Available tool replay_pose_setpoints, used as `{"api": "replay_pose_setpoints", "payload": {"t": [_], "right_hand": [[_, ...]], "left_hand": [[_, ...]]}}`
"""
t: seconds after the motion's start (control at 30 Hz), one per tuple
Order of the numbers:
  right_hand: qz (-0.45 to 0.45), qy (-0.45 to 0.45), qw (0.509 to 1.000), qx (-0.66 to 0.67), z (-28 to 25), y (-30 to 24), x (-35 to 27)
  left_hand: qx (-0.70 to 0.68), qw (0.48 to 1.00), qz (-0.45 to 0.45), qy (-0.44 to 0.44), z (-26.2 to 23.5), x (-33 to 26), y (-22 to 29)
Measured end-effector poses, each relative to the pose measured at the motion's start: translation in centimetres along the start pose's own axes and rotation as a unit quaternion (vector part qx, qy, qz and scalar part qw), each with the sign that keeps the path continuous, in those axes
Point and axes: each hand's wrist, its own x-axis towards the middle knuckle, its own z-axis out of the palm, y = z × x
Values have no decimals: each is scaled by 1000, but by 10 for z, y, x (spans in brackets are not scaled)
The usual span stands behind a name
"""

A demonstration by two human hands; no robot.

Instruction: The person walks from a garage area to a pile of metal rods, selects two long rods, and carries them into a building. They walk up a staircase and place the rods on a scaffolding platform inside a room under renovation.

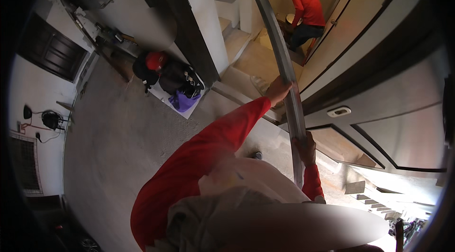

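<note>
A long grey bar [295,109] is held in both hands, just to the left of the panelled door [403,131]. The left hand [278,91] is closed on the bar farther from the body; the right hand [305,149] is closed on it nearer the body (some fingers of both are hidden). A co-worker in a red top [310,8] is seen stooped beyond the door. A purple cloth [182,102] and dark bags [176,77] are laid well to its left.

Building entryway — panelled door [398,133], steps [241,83], concrete floor [109,128]
</note>
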Motion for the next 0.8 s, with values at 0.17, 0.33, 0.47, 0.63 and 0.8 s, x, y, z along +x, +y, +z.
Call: {"api": "replay_pose_setpoints", "payload": {"t": [0.17,0.33,0.47,0.63,0.8], "right_hand": [[2,11,998,-54,61,-45,101],[3,16,999,-34,111,-110,192],[17,34,999,-37,137,-150,256],[34,6,999,9,167,-153,331],[16,4,999,36,191,-128,402]], "left_hand": [[-9,1000,25,-8,-79,83,10],[36,999,37,-6,-163,170,58],[67,987,145,-18,-209,221,75],[7,994,112,16,-237,304,78],[-21,999,33,21,-249,370,77]]}}
